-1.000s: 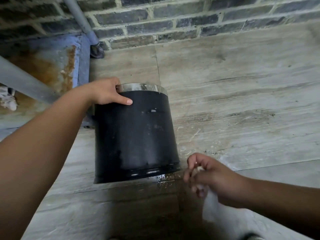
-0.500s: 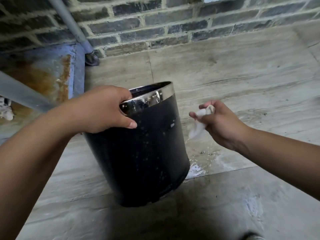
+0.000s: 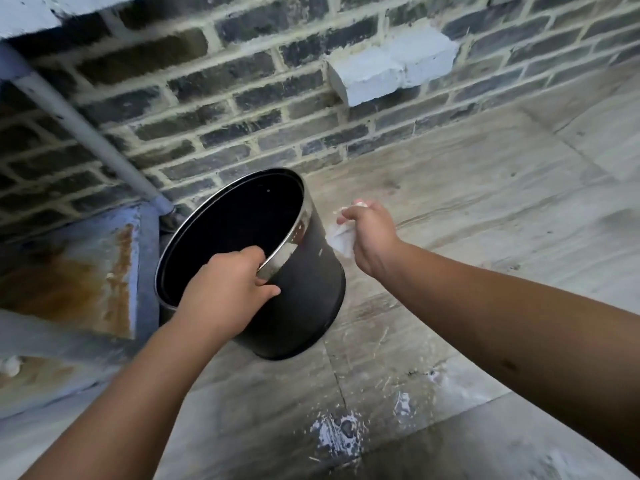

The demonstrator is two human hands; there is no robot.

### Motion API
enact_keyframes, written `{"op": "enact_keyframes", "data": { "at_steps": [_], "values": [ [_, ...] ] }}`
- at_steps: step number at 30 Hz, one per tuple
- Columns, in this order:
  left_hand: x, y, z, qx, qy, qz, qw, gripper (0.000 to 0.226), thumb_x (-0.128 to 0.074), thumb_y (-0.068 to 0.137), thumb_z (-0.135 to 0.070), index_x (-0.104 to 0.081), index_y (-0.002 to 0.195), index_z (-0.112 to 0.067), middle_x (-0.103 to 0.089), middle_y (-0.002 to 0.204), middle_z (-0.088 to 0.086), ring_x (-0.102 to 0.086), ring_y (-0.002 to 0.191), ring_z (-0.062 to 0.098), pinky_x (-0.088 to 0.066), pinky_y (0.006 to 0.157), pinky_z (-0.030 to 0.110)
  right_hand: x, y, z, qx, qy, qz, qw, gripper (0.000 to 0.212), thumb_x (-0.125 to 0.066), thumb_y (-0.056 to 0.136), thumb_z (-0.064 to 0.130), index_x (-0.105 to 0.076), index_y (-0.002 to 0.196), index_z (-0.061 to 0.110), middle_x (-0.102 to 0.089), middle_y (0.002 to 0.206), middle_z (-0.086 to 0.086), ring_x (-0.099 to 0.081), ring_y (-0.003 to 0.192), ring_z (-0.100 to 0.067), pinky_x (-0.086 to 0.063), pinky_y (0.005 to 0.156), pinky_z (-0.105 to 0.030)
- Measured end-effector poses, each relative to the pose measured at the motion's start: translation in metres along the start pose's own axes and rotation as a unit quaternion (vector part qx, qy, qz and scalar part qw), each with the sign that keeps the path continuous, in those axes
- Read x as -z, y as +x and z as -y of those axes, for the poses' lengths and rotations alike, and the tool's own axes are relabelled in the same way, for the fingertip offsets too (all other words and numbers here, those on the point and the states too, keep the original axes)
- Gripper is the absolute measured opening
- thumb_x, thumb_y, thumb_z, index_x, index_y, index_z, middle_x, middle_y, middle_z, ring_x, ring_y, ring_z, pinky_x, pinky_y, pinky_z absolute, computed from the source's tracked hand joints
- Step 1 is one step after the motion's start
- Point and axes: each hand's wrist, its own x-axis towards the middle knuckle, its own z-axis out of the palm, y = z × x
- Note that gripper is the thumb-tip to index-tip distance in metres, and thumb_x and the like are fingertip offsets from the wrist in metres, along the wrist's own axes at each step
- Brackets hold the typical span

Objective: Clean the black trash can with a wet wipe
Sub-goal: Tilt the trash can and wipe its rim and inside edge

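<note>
The black trash can (image 3: 304, 289) with a shiny metal rim is tilted, its open mouth turned up toward me and its dark inside showing. My left hand (image 3: 228, 289) grips the near rim, fingers inside and thumb on the outer wall. My right hand (image 3: 370, 233) is closed on a white wet wipe (image 3: 341, 239), which hangs just beside the can's right wall near the rim. Whether the wipe touches the can is unclear.
A dark brick wall (image 3: 242, 109) rises just behind the can, with a pale block (image 3: 391, 67) jutting out. A grey pipe (image 3: 86, 133) slants down to a rusty blue ledge (image 3: 76, 271) on the left. Wet splashes (image 3: 339, 434) mark the tiled floor in front.
My left hand has lifted and tipped the can so its opening faces me. My right hand with the wipe rose from the floor to beside the can's upper right wall.
</note>
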Motion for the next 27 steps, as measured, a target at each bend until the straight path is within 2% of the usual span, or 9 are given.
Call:
{"op": "enact_keyframes", "data": {
  "at_steps": [3,6,8,12,16,19,21,24,27],
  "values": [
    [-0.009,-0.004,-0.003,0.019,-0.025,0.003,1.0,0.033,-0.079,0.073,-0.035,-0.048,0.071,-0.023,-0.065,0.068,-0.006,-0.066,0.07,0.009,-0.057,0.063,0.04,0.0,-0.001,-0.02,0.025,-0.125,0.023,0.992,0.037,-0.047,0.082,-0.005,-0.056,0.116,0.008,-0.06,0.082,-0.006,-0.06,0.068,-0.019,-0.052,0.06,-0.031],
    [-0.021,-0.01,-0.012,0.018,-0.02,0.032,0.999,0.036,-0.077,0.074,-0.036,-0.044,0.068,-0.023,-0.062,0.068,-0.007,-0.065,0.07,0.013,-0.055,0.064,0.038,0.008,-0.003,-0.036,0.093,-0.309,0.003,0.946,0.047,-0.052,0.09,0.011,-0.049,0.136,0.021,-0.06,0.113,0.0,-0.06,0.103,-0.02,-0.054,0.088,-0.036],
    [-0.03,-0.016,-0.017,0.002,0.004,0.048,0.999,0.038,-0.075,0.076,-0.038,-0.042,0.066,-0.022,-0.057,0.069,-0.005,-0.061,0.067,0.017,-0.053,0.062,0.037,0.011,-0.004,-0.043,0.099,-0.308,-0.023,0.946,0.039,-0.053,0.092,0.015,-0.052,0.13,0.024,-0.061,0.123,-0.003,-0.059,0.112,-0.023,-0.051,0.096,-0.041],
    [-0.033,-0.018,-0.018,-0.008,0.019,0.048,0.999,0.039,-0.074,0.077,-0.039,-0.042,0.065,-0.022,-0.052,0.068,-0.004,-0.055,0.063,0.018,-0.046,0.055,0.032,0.018,-0.008,-0.057,0.081,-0.317,-0.027,0.944,0.015,-0.052,0.095,0.021,-0.064,0.104,0.021,-0.069,0.1,-0.003,-0.065,0.094,-0.023,-0.055,0.082,-0.039],
    [-0.031,-0.018,-0.02,-0.006,0.005,0.054,0.998,0.034,-0.075,0.076,-0.037,-0.047,0.067,-0.02,-0.054,0.067,-0.002,-0.055,0.061,0.016,-0.046,0.055,0.032,0.028,-0.026,-0.072,0.083,-0.313,-0.015,0.946,0.009,-0.054,0.092,0.021,-0.058,0.086,0.025,-0.066,0.086,-0.001,-0.063,0.077,-0.018,-0.049,0.052,-0.021],
    [-0.031,-0.018,-0.019,-0.014,-0.001,0.056,0.998,0.035,-0.075,0.076,-0.035,-0.045,0.064,-0.021,-0.054,0.066,-0.002,-0.054,0.06,0.015,-0.043,0.052,0.03,0.032,-0.047,-0.084,0.073,-0.311,-0.003,0.948,0.016,-0.058,0.09,0.017,-0.05,0.078,0.024,-0.061,0.078,0.001,-0.059,0.072,-0.015,-0.048,0.062,-0.029],
    [-0.03,-0.017,-0.018,-0.017,-0.003,0.061,0.998,0.034,-0.075,0.076,-0.034,-0.045,0.064,-0.021,-0.054,0.066,-0.001,-0.054,0.061,0.016,-0.044,0.053,0.031,0.036,-0.065,-0.088,0.056,-0.327,0.069,0.941,0.022,-0.061,0.089,0.013,-0.049,0.076,0.026,-0.059,0.077,0.002,-0.057,0.07,-0.012,-0.047,0.061,-0.027],
    [-0.03,-0.017,-0.017,-0.026,-0.009,0.063,0.998,0.035,-0.076,0.075,-0.032,-0.045,0.063,-0.02,-0.053,0.064,0.0,-0.054,0.061,0.018,-0.045,0.056,0.034,0.046,-0.091,-0.091,0.011,-0.344,0.265,0.901,0.023,-0.066,0.085,0.007,-0.056,0.079,0.026,-0.063,0.086,-0.003,-0.062,0.078,-0.015,-0.053,0.072,-0.031],
    [-0.027,-0.017,-0.011,-0.024,-0.023,0.07,0.997,0.036,-0.077,0.075,-0.03,-0.046,0.061,-0.019,-0.053,0.058,0.0,-0.054,0.057,0.02,-0.045,0.054,0.035,0.06,-0.094,-0.085,-0.011,-0.324,0.272,0.906,0.019,-0.064,0.088,0.006,-0.057,0.092,0.024,-0.061,0.094,-0.007,-0.063,0.091,-0.023,-0.053,0.086,-0.039]
  ]
}}
